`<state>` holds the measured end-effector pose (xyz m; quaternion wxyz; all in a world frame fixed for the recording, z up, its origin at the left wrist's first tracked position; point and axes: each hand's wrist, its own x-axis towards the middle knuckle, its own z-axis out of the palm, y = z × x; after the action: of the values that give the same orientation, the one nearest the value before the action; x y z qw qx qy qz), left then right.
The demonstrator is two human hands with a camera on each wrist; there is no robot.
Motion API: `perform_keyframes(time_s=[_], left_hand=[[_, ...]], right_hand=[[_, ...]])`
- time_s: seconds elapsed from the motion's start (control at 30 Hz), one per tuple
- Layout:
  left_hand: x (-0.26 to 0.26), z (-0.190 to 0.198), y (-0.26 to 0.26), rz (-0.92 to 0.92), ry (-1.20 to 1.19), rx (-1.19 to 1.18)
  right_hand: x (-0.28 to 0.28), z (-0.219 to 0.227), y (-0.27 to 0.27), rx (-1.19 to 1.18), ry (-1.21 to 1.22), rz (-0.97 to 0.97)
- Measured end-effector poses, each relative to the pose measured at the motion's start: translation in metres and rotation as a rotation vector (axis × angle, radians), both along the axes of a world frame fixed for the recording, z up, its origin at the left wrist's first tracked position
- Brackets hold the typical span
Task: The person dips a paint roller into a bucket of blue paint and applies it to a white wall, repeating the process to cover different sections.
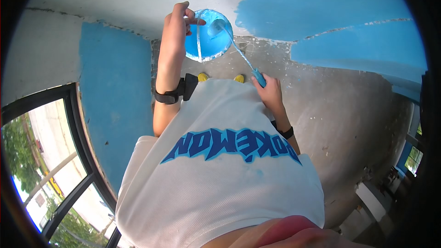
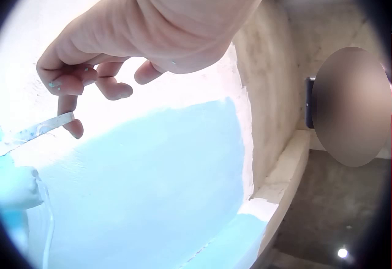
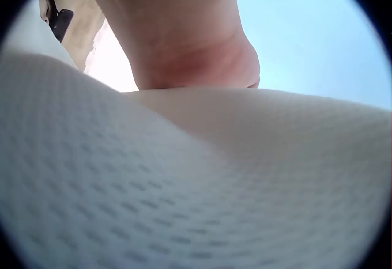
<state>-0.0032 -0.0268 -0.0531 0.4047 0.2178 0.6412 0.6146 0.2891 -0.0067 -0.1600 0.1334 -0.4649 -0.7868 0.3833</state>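
Observation:
A bucket (image 1: 212, 57) of blue paint stands by the wall, with a paint-streaked white strip (image 1: 198, 41) across its mouth. My left hand (image 1: 180, 18) is at its left side, fingers bent, one hooked at the strip; in the left wrist view the hand (image 2: 122, 48) has blue specks and a fingertip at the strip (image 2: 43, 128). My right hand (image 1: 270, 93) grips the blue handle (image 1: 258, 77) of a paint roller, whose head (image 1: 217, 27) rests inside the bucket. In the right wrist view shirt cloth hides the fingers of the hand (image 3: 196, 48).
Partly blue walls (image 1: 330, 9) rise ahead and at the left. A black-framed window (image 1: 82, 156) is at the lower left. Yellow shoe tips (image 1: 203, 77) show on the grey floor (image 1: 330, 110). Pale boards or furniture (image 1: 371, 200) lie at the lower right.

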Motion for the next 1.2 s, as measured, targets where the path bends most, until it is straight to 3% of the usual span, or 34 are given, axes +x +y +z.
perform_keyframes(time_s=[0.3, 0.67, 0.87, 1.2], left_hand=[[-0.005, -0.001, -0.003, -0.003, 0.007, 0.017], [-0.007, 0.001, -0.006, 0.013, -0.002, 0.049], [-0.003, 0.010, -0.007, 0.010, 0.019, 0.066], [-0.003, 0.012, -0.006, 0.014, -0.020, 0.049]], right_hand=[[-0.003, 0.009, -0.005, -0.096, 0.093, -0.042], [-0.006, 0.009, -0.003, 0.102, 0.130, -0.097], [-0.002, -0.002, 0.003, 0.128, 0.031, -0.050], [-0.002, 0.006, 0.010, 0.151, 0.090, -0.060]])
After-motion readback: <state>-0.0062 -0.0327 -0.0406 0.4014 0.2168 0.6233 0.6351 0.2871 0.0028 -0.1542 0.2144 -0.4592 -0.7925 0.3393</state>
